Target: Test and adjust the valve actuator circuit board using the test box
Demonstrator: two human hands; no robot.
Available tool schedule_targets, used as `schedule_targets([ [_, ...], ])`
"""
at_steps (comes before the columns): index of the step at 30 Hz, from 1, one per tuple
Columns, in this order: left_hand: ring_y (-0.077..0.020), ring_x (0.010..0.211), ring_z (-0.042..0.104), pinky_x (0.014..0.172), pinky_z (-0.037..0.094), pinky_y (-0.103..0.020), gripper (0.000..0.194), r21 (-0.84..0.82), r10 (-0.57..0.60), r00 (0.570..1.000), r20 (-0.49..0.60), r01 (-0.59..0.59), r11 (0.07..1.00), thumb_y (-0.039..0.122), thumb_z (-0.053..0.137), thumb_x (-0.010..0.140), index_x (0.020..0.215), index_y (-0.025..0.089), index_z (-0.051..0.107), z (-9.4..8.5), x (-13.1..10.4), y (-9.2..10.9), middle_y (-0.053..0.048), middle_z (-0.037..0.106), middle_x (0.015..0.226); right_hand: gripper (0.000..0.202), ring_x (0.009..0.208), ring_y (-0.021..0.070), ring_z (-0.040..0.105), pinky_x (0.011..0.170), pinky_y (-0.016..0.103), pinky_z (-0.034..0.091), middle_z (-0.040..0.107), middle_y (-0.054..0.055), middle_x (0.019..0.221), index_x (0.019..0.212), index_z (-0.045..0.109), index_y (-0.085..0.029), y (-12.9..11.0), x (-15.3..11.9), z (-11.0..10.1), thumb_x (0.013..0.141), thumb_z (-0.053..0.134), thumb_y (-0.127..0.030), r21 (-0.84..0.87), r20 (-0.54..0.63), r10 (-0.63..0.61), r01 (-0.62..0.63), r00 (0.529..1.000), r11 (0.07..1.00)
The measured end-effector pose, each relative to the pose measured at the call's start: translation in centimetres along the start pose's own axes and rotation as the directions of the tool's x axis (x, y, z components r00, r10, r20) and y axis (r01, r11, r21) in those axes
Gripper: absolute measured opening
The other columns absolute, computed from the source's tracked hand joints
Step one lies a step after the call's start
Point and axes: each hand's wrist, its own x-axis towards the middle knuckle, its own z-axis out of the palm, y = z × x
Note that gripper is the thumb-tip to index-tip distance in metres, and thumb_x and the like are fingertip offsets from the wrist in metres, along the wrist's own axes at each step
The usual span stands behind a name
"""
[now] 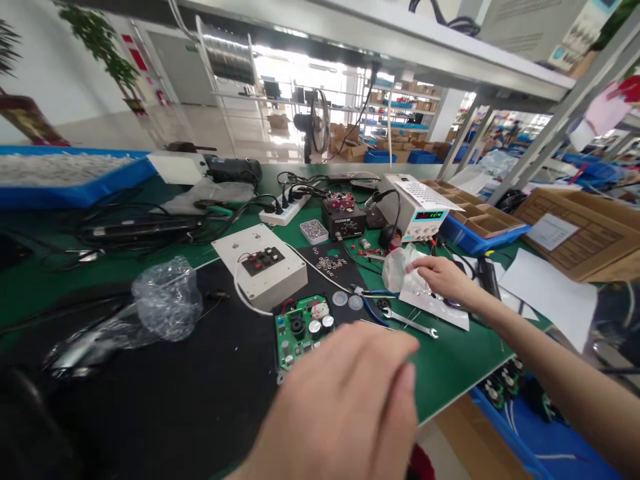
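My left hand (pixel 345 393) is large and slightly blurred in the bottom foreground, its fingers curled down and the thumb close against them. Whatever it may hold is hidden beneath it. It partly covers a green circuit board (pixel 300 327) with capacitors and a black coil. Farther right, my right hand (pixel 443 277) reaches over a clear plastic bag (pixel 397 267), the index finger stretched to touch it and the thumb apart. Below that hand is a flat white sheet or bag (pixel 435 308) with small dark parts on it. An open-end wrench (pixel 413 323) and blue-handled pliers (pixel 375 292) are between the hands.
A pale box (pixel 275 283) with a black terminal block stands on the black mat (pixel 200 407). Crumpled bubble wrap (pixel 167 300) lies left. Behind are a tray of small metal parts (pixel 314 231), a power strip (pixel 285 210) and a power supply (pixel 420 217). A shelf (pixel 380 33) overhangs.
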Motion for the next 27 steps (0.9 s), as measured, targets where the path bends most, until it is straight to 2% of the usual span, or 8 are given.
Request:
schedule_targets([
  [2,-0.0313,0.118,0.073,0.103,0.065,-0.052,0.036,-0.149,0.085,0.994,0.07,-0.074,0.986,0.027,0.042,0.11,0.139,0.033,0.062,4.9,2.2,1.7,-0.01,0.076,0.126,0.039,0.09,0.0285,0.077,0.087,0.038,0.059,0.084,0.008,0.102,0.108,0.088,-0.022,1.0,-0.9,0.0,0.096,0.051,-0.022,-0.035,0.037,-0.021,0.022,0.999,0.999],
  [4,-0.0322,0.125,0.071,0.108,0.063,-0.051,0.037,-0.128,-0.029,0.998,0.061,0.036,0.991,0.021,0.042,0.11,0.14,0.026,0.062,9.2,5.2,1.5,-0.015,0.072,0.134,0.041,0.103,0.0312,0.078,0.095,0.038,0.059,0.085,0.008,0.108,0.112,0.089,-0.024,2.0,-1.7,0.3,0.093,0.054,-0.019,-0.076,0.067,-0.036,0.041,0.997,0.996],
  [6,-0.0331,0.139,0.064,0.12,0.056,-0.049,0.045,-0.02,-0.184,0.982,-0.04,0.183,0.983,0.016,0.042,0.108,0.151,0.019,0.055,12.4,8.3,-0.1,-0.022,0.062,0.152,0.046,0.108,0.0318,0.079,0.097,0.038,0.059,0.086,0.008,0.111,0.123,0.088,-0.026,2.7,-2.4,0.5,0.092,0.055,-0.017,-0.127,0.079,-0.039,0.049,0.996,0.991],
  [9,-0.0397,0.144,0.061,0.118,0.054,-0.056,0.05,0.087,-0.324,0.938,-0.125,0.336,0.938,0.01,0.039,0.106,0.154,0.013,0.054,15.2,12.3,-3.2,-0.032,0.056,0.156,0.057,0.11,0.0315,0.079,0.098,0.037,0.058,0.085,0.009,0.12,0.14,0.081,-0.027,3.3,-3.1,0.6,0.092,0.054,-0.014,-0.214,0.075,-0.043,0.058,0.996,0.975],
  [11,-0.0422,0.136,0.066,0.111,0.056,-0.057,0.048,0.112,-0.328,0.937,-0.118,0.341,0.933,0.007,0.044,0.103,0.149,0.008,0.058,16.3,13.8,-4.7,-0.032,0.065,0.142,0.059,0.106,0.0304,0.08,0.094,0.035,0.057,0.085,0.009,0.118,0.146,0.078,-0.027,3.3,-3.1,0.7,0.093,0.054,-0.014,-0.257,0.091,-0.062,0.083,0.994,0.963],
  [14,-0.037,0.13,0.069,0.111,0.056,-0.051,0.043,0.138,-0.289,0.951,-0.108,0.302,0.943,0.005,0.046,0.103,0.143,0.01,0.063,17.5,14.4,-5.7,-0.025,0.073,0.132,0.054,0.094,0.0289,0.081,0.082,0.032,0.055,0.086,0.008,0.108,0.149,0.075,-0.026,3.6,-2.2,1.2,0.098,0.056,-0.02,-0.294,0.123,-0.085,0.119,0.989,0.948],
  [20,-0.0324,0.118,0.074,0.104,0.059,-0.045,0.035,0.119,-0.292,0.945,-0.149,0.311,0.943,0.003,0.044,0.106,0.131,0.013,0.065,18.7,13.8,-6.4,-0.017,0.079,0.119,0.041,0.094,0.0349,0.08,0.076,0.035,0.05,0.085,0.016,0.105,0.121,0.086,-0.022,4.9,0.9,3.0,0.108,0.049,-0.036,-0.326,0.09,-0.083,0.108,0.992,0.939],
  [27,-0.0284,0.118,0.078,0.101,0.061,-0.039,0.041,-0.102,-0.388,0.869,-0.306,0.375,0.921,0.003,0.044,0.105,0.144,0.015,0.053,18.4,14.8,-8.0,-0.014,0.08,0.126,0.044,0.08,0.0292,0.075,0.076,0.034,0.054,0.081,0.008,0.087,0.135,0.08,-0.022,4.6,1.1,3.0,0.099,0.055,-0.029,-0.225,0.101,-0.152,0.172,0.983,0.959],
])
